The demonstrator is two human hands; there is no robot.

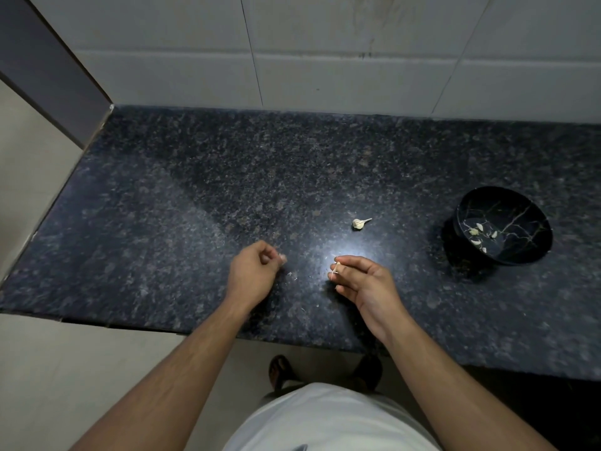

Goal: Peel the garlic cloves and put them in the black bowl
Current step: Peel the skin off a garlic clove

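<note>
— Any lettering, label or brand legible anywhere?

— None. No readable text, number or sign on any surface.

— On the black bowl (pixel 517 255)?

— Only pale veining, marble-like; no lettering.

— On the counter (pixel 195 190) or the wall tiles (pixel 325 43)?

— Speckled stone and plain tiles; no print, no mark to read.
</note>
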